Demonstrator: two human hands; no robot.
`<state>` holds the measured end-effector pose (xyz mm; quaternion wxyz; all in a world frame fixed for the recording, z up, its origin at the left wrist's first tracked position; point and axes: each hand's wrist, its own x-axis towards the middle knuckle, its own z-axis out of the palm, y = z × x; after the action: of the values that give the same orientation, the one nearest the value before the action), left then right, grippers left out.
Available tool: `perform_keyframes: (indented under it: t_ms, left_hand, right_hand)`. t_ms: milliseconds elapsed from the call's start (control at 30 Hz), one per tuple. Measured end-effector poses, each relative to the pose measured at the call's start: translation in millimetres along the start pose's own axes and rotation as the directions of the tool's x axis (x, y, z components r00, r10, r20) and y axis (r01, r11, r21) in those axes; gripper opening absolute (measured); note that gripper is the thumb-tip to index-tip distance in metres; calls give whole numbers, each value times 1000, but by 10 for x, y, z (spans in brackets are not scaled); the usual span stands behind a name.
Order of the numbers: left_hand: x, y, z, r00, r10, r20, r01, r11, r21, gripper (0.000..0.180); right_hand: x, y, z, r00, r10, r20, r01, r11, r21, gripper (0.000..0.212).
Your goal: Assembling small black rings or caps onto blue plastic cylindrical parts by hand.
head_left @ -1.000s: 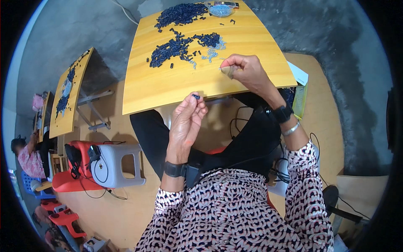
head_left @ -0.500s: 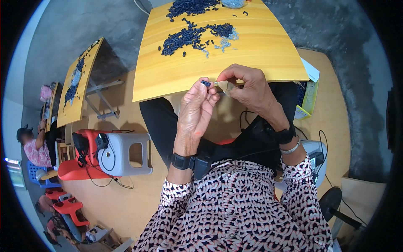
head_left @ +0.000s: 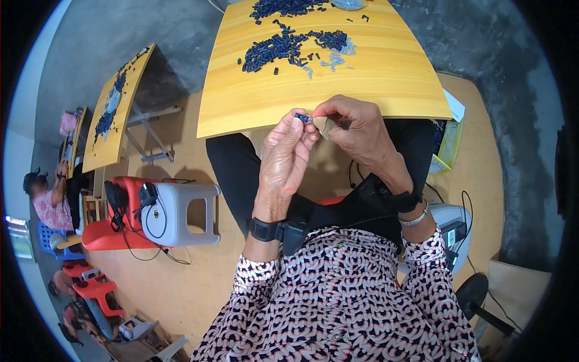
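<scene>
Just off the near edge of the yellow wooden table [head_left: 362,90], both hands are raised close together. My left hand [head_left: 282,157] pinches a small dark blue plastic piece [head_left: 302,117] between thumb and fingers. From the other side, my right hand [head_left: 362,130] is closed on a small tan piece [head_left: 322,125], whose kind I cannot make out. A tiny silvery bit shows where the dark piece and the tan piece meet. Beyond the hands lies a heap of similar dark pieces [head_left: 274,51], with small silvery parts [head_left: 335,59] scattered on its right.
A second dark heap [head_left: 283,6] and a clear container [head_left: 348,3] stand at the table's far end. Right of the table is a yellow-green box [head_left: 447,148]. A grey stool [head_left: 181,214] and red stool stand at left. Another person sits at the far left.
The dark piece and the tan piece are closer together, and the silvery gap between them has shrunk. The table has shifted slightly right and up in view.
</scene>
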<state>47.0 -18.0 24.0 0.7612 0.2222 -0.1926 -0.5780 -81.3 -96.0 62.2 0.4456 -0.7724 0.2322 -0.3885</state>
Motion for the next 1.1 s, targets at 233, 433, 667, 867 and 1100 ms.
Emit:
perform_keyframes:
  t_ms: [233,433,667,867,1100]
  left_hand:
    - [-9,-16,22,999,39,-34,-37,997,62,17]
    - [-29,-25,36,997,70,-19,-66,987,144,18]
    - [-54,-59,37,998,49,-36,-45,994,101,19]
    - [-70,-75,28,998,-31,-51,29,999,-41,17]
    - [-51,-57,-49,996,-93,-11,92,990,-106,18]
  right_hand:
    - [-11,13,13,1000,-13,-13,12,997,-73,11]
    - [-18,-4,27,995,-92,-36,87,990,-110,12]
    - [-84,18,38,998,-41,-57,38,998,-54,13]
    - [-129,121,88,994,54,-94,-46,995,86,15]
    - [-151,200,170,989,124,-85,-102,968,229,22]
